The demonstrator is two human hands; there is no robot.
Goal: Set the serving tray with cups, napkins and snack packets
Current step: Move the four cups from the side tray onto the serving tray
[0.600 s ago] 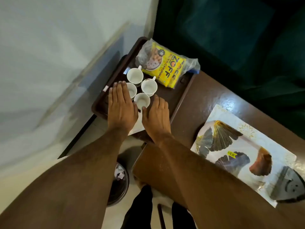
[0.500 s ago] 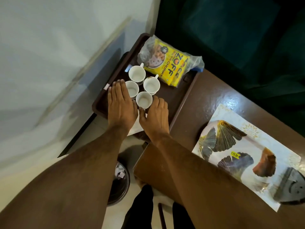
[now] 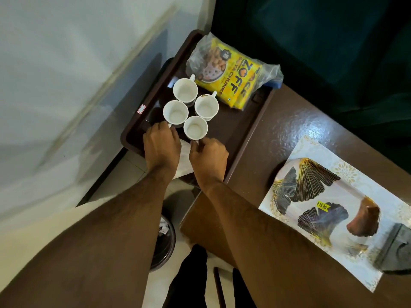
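A dark brown serving tray (image 3: 242,130) lies on the left end of a brown table (image 3: 287,130). Several empty white cups stand clustered on it, behind them a yellow snack packet (image 3: 231,85) in clear plastic. My left hand (image 3: 161,147) has its fingers curled at the handle of the left cup (image 3: 175,112). My right hand (image 3: 209,156) pinches the handle of the nearest cup (image 3: 195,128). A white napkin (image 3: 184,158) lies under and between both hands, mostly hidden.
A clear-wrapped pack printed with gold and black leaves (image 3: 322,196) lies on the table to the right, with a dark object (image 3: 395,250) at the frame edge. On the floor below is a dark bin (image 3: 164,241). A white wall runs along the left.
Both hands lay flat on the napkin before. Now their fingers have curled and closed at the handles of the two nearest cups.
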